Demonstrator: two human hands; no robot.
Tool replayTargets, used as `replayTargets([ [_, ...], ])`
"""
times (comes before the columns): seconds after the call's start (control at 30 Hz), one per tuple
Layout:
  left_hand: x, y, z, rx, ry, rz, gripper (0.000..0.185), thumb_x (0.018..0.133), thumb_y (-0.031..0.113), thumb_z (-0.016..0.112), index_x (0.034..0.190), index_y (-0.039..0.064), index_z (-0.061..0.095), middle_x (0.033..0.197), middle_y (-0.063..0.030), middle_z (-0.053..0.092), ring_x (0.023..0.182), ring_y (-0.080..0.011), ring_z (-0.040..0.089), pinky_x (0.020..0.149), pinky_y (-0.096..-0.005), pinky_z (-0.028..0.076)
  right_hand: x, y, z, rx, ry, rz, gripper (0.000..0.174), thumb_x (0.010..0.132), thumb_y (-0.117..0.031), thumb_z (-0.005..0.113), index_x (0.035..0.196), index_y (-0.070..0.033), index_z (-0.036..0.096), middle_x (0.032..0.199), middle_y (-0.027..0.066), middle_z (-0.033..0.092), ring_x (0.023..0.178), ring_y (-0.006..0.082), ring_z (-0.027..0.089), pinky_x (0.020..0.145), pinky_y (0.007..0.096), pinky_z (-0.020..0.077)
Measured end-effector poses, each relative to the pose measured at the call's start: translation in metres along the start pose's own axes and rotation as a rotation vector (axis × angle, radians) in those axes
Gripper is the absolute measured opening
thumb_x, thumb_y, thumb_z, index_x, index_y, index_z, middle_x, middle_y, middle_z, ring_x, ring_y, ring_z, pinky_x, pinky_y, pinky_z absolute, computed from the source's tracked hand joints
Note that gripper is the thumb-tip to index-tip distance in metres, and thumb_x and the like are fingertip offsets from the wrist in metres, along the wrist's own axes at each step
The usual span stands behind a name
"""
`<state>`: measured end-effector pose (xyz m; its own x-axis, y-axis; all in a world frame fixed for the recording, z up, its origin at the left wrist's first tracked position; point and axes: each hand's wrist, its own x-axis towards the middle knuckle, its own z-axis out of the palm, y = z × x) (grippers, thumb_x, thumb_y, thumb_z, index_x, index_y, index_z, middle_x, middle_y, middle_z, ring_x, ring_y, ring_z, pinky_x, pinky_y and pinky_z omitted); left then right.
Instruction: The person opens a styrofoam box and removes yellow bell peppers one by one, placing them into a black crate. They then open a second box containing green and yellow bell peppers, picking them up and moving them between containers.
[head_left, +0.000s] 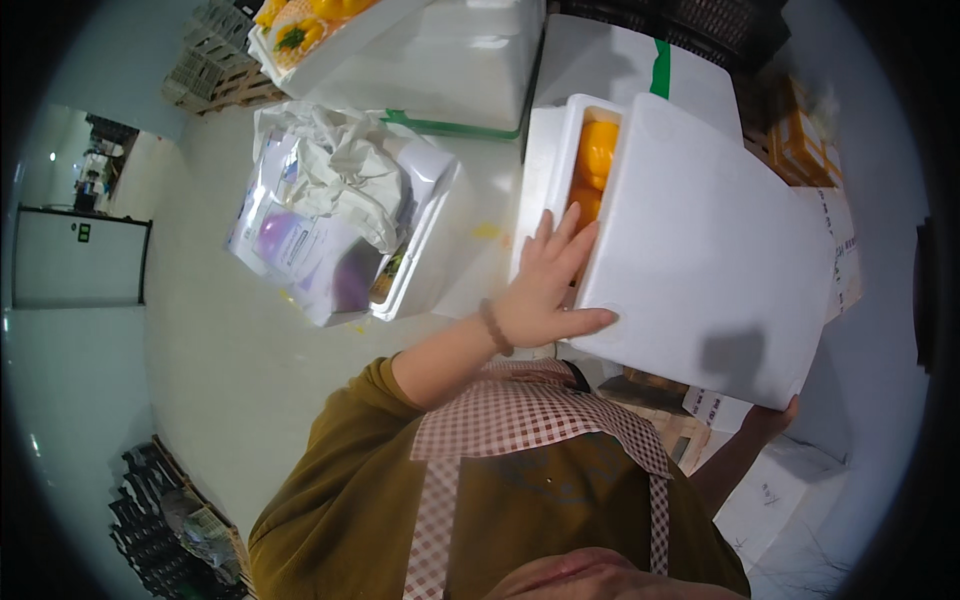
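Observation:
A large white foam lid (705, 247) lies askew over a white foam box (559, 172), leaving a strip uncovered at its left side. Yellow bell peppers (598, 154) show in that gap. My left hand (551, 281), wearing a beaded bracelet, is spread at the lid's left edge; its thumb rests on the lid and its fingers reach over the gap. At the lid's near right corner, my right hand (776, 420) grips from below, its fingers mostly hidden.
Left of the box, a foam box (409, 281) carries crumpled white paper (349, 180) and printed plastic packaging (289, 236). Behind it stands another foam box (465, 67) near netted yellow peppers (300, 34). Black crates (165, 517) lie lower left; a white carton (780, 487) stands lower right.

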<state>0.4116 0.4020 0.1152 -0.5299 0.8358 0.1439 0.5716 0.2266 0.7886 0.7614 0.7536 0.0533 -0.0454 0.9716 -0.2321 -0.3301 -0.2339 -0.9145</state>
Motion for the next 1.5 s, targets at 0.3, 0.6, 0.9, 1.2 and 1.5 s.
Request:
replayTargets([
  [0.3,-0.02,-0.024,-0.006,-0.363,0.112,-0.022,0.107,0.077,0.043,0.076,0.152,-0.007,0.018,0.155,-0.0377,0.012,0.147,-0.0491,0.01,0.12,-0.0461,0.015,0.011,0.0,0.015,-0.172,-0.151,-0.199,0.05,0.102,-0.033,0.048,0.134,0.006,0.047,0.136,0.0161,0.054,0.124,0.0279,0.053,0.105,0.0379,0.0422],
  [0.6,-0.032,-0.038,0.004,-0.477,0.136,0.087,0.102,0.081,0.032,0.075,0.152,-0.009,0.012,0.156,-0.0347,0.013,0.147,-0.0468,0.011,0.12,-0.0474,0.016,0.006,-0.008,0.044,-0.253,-0.03,-0.215,0.048,0.1,-0.032,0.052,0.134,0.003,0.047,0.134,0.0173,0.055,0.12,0.028,0.057,0.1,0.0388,0.047],
  [0.9,-0.043,-0.029,0.006,-0.387,0.198,0.058,0.098,0.083,0.024,0.071,0.152,-0.008,0.01,0.157,-0.0348,0.005,0.148,-0.0468,0.009,0.12,-0.0471,0.014,0.01,-0.008,0.043,-0.469,-0.027,-0.377,0.053,0.101,-0.032,0.049,0.138,0.006,0.043,0.135,0.0193,0.053,0.122,0.0302,0.056,0.104,0.0412,0.0458],
  [1.2,-0.036,-0.037,0.007,-0.419,0.094,-0.037,0.102,0.085,0.035,0.068,0.154,-0.006,0.004,0.159,-0.0333,-0.001,0.149,-0.0447,0.003,0.121,-0.0481,0.01,0.032,-0.002,0.03,-0.343,-0.042,-0.242,0.059,0.101,-0.044,0.049,0.141,-0.001,0.044,0.138,0.0157,0.054,0.124,0.0287,0.054,0.106,0.0407,0.0422],
  [1.5,-0.005,-0.086,0.02,-0.852,0.052,-0.134,0.08,0.101,0.052,0.031,0.156,-0.001,0.007,0.163,-0.0188,0.009,0.151,-0.0282,0.012,0.122,-0.0408,0.012,0.024,-0.005,0.043,-0.409,-0.069,-0.155,0.071,0.099,-0.055,0.048,0.139,0.003,0.044,0.136,0.0153,0.055,0.125,0.0232,0.053,0.108,0.0357,0.0392],
])
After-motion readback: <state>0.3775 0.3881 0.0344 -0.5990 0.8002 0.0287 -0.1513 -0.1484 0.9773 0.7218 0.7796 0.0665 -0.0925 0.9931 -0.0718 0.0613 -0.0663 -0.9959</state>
